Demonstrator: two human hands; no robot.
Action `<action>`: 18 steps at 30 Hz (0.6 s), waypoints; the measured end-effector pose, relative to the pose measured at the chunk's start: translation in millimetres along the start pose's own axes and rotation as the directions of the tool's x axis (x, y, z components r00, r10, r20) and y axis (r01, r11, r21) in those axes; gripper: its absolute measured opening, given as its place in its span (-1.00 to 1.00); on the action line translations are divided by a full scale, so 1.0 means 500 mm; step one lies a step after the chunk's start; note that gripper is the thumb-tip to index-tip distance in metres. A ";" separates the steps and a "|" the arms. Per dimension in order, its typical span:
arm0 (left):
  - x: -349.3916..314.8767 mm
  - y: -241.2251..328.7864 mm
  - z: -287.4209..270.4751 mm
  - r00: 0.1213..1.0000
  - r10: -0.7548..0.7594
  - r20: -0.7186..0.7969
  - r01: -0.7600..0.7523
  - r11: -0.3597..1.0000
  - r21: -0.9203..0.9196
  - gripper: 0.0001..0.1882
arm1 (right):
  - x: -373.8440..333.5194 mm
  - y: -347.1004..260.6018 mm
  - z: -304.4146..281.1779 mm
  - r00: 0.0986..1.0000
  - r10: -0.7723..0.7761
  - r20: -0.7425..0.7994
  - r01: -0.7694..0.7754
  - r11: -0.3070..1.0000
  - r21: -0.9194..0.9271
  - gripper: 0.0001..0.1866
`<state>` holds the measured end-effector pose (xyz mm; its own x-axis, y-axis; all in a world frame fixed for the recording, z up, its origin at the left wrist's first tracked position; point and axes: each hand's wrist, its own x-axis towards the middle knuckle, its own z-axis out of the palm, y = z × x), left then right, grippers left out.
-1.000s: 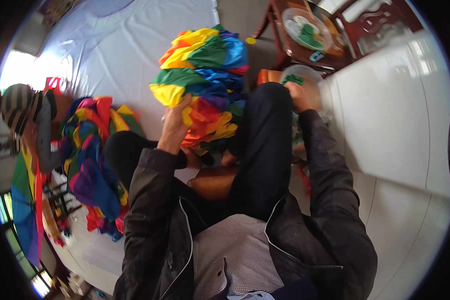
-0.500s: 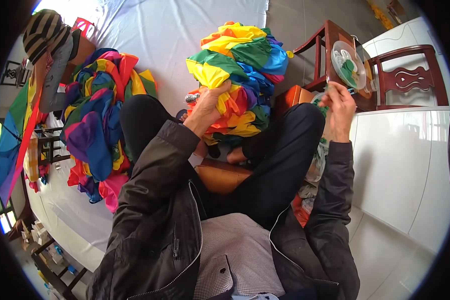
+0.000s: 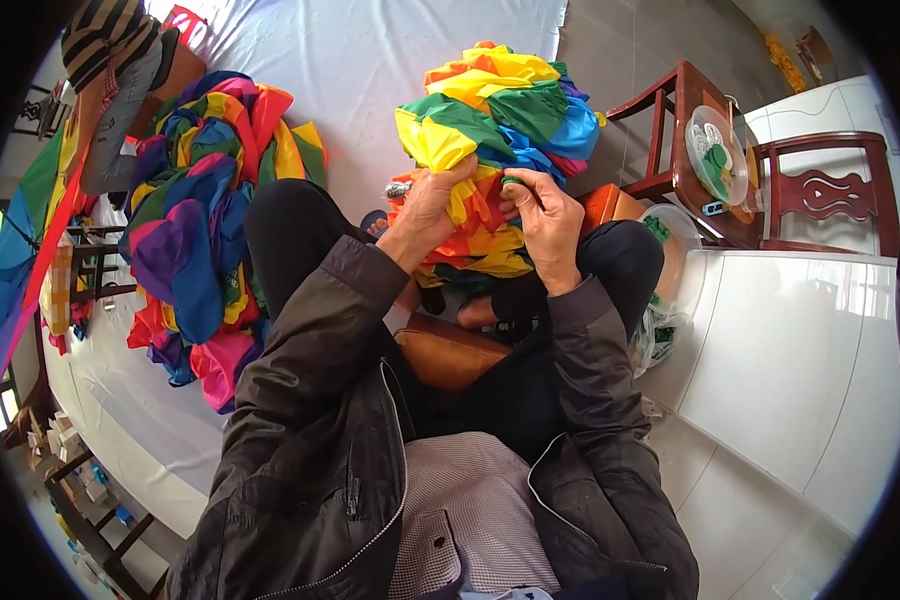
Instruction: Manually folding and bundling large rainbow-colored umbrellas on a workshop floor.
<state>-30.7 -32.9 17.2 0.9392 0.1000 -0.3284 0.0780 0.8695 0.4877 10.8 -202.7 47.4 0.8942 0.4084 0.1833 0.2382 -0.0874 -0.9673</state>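
Head view: a heap of rainbow cloth (image 3: 525,100) lies on the floor ahead of the person's knees, its folds running yellow, green, blue, orange and red. The left hand (image 3: 422,215) is at the heap's near left side, with the fingers closed on a yellow fold, so that the cloth passes between them and spreads out beyond the knuckles. The right hand (image 3: 550,225) hovers just beside it, over the near part of the heap; its thumb and forefinger are pinched together on a small green piece (image 3: 511,181). Whether these fingers also touch the cloth, I cannot tell. A gap separates the two hands, with orange and red folds showing between them.

Right of the heap, near the person's knee, stand an orange box (image 3: 610,204) and a clear tub (image 3: 682,268) with green bits inside. A clear plastic bag (image 3: 660,335) sits just below the tub. Farther right, a dark red wooden chair (image 3: 828,193) bears a clear bowl (image 3: 698,160) of white and green things. Between the person's legs is a brown leather seat (image 3: 450,352). Well to the left lies a second rainbow pile (image 3: 190,225), and past it is another person in a striped cap (image 3: 100,45), next to more rainbow fabric (image 3: 18,260).
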 end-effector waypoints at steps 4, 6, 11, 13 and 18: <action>-0.004 0.001 -0.001 0.998 0.058 0.036 -0.059 0.998 0.037 -0.71 | -0.005 0.010 0.012 0.987 -0.153 -0.049 0.143 0.975 -0.167 -0.79; -0.005 0.000 -0.001 0.998 0.061 0.033 -0.062 0.997 0.036 -0.71 | -0.006 0.009 0.016 0.971 -0.235 -0.043 0.215 0.938 -0.272 -0.76; -0.010 0.000 0.005 0.998 0.063 0.029 -0.064 0.997 0.051 -0.70 | -0.005 -0.002 0.010 0.948 -0.318 -0.021 0.288 0.883 -0.370 -0.77; -0.012 0.000 0.008 0.998 0.061 0.028 -0.063 0.997 0.053 -0.70 | -0.010 0.005 0.013 0.944 -0.327 -0.045 0.289 0.884 -0.367 -0.78; -0.012 -0.001 0.010 0.998 0.060 0.026 -0.061 0.996 0.068 -0.70 | -0.010 0.022 0.007 0.925 -0.378 -0.027 0.345 0.870 -0.351 -0.78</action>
<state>-35.0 -36.2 23.0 0.9505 0.1394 -0.2778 0.0425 0.8271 0.5605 7.5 -202.7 35.1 0.7478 0.3862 0.5401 0.6491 -0.2542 -0.7170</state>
